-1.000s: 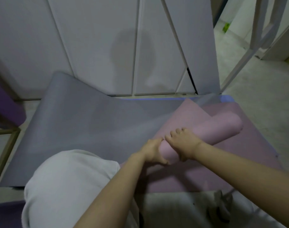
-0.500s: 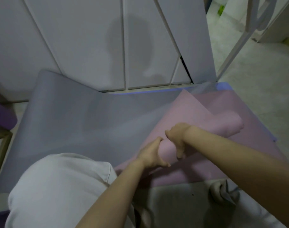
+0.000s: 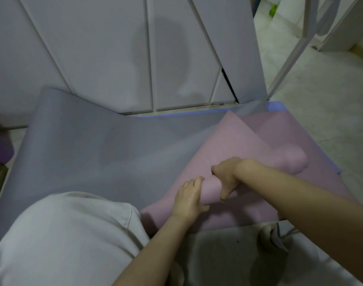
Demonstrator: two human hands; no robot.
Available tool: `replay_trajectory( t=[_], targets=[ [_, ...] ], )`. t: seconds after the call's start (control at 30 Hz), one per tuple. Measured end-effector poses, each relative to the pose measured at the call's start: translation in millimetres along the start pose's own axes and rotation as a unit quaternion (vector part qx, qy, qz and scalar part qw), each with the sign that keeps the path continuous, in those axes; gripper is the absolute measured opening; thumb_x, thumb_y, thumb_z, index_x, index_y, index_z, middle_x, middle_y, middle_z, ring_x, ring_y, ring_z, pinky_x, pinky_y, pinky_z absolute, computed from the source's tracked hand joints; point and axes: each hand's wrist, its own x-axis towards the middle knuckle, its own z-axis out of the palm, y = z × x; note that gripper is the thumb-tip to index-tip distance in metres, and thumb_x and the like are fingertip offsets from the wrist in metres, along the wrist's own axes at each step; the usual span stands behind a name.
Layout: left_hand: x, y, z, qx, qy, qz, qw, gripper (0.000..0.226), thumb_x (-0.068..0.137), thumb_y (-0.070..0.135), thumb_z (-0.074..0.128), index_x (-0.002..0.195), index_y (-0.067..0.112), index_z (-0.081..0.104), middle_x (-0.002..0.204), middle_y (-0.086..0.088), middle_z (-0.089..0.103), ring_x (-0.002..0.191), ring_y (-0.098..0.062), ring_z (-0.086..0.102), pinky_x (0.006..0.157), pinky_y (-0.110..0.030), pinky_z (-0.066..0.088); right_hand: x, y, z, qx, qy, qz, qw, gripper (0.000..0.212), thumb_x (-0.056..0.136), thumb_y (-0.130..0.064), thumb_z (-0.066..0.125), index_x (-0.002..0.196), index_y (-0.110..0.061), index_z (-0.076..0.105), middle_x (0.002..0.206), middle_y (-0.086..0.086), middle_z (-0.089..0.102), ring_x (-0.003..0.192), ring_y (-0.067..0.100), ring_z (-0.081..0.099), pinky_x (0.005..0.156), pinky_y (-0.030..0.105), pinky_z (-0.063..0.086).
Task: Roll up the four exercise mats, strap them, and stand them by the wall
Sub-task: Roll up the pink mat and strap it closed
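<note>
rolling the pink mat point(image 3: 284, 162): left hand point(image 3: 189, 198) and right hand point(image 3: 226, 178) both grip its rolled part; best wind it tight, with edges square.

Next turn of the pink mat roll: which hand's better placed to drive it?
Right, probably. The right hand grips over the top of the pink roll nearer its middle; the left hand only cups the near end.

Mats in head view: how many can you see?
3: pink mat, half rolled, right of centre; grey mat flat to its left; blue mat, only edges showing beneath them. Purple shape at left edge may be a fourth.
</note>
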Motion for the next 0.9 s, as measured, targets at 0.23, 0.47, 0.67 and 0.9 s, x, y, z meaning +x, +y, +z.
replay_trajectory(
  t=[0.23, 0.47, 0.67, 0.9],
  targets=[
    [36.9, -1.8, -33.9, -0.034, -0.104, -0.003, 0.994, 0.077, 0.065, 0.035, 0.083, 0.128, 0.014, 0.045, 0.122, -0.012, 0.06, 0.111, -0.032, 0.055, 0.087, -0.035, 0.046, -11.7, -5.7, 15.4, -0.161, 0.182, 0.016, 0.97, 0.057, 0.082, -0.02, 0.066, 0.128, -0.007, 0.035, 0.128, 0.015, 0.047, 0.116, 0.03, 0.049, 0.092, 0.037, 0.035],
    [42.0, -4.1, -44.2, -0.058, -0.151, 0.012, 0.987, 0.087, 0.065, 0.03, 0.085, 0.137, 0.013, 0.038, 0.13, -0.008, 0.055, 0.116, -0.027, 0.052, 0.091, -0.029, 0.041, -9.2, -6.4, 9.2, -0.169, 0.173, 0.006, 0.97, 0.068, 0.075, -0.028, 0.076, 0.126, -0.007, 0.036, 0.124, 0.012, 0.052, 0.111, 0.028, 0.055, 0.086, 0.034, 0.039],
    [24.5, -2.9, -26.3, -0.078, -0.075, -0.014, 0.994, 0.088, 0.065, 0.037, 0.083, 0.137, 0.019, 0.036, 0.135, -0.004, 0.048, 0.123, -0.024, 0.046, 0.097, -0.034, 0.038, -2.5, -1.3, -6.5, -0.146, 0.13, 0.006, 0.981, 0.072, 0.076, -0.038, 0.075, 0.131, -0.007, 0.039, 0.128, 0.009, 0.056, 0.116, 0.026, 0.056, 0.088, 0.031, 0.043],
    [11.1, 8.9, -3.2, 0.014, -0.014, -0.026, 0.999, 0.096, 0.069, 0.047, 0.076, 0.145, 0.024, 0.023, 0.14, 0.001, 0.039, 0.129, -0.022, 0.038, 0.101, -0.032, 0.026, 1.1, 7.6, -16.2, -0.078, 0.028, 0.023, 0.996, 0.078, 0.064, -0.047, 0.079, 0.127, -0.012, 0.049, 0.123, 0.009, 0.06, 0.109, 0.025, 0.059, 0.085, 0.03, 0.044]
  ],
)
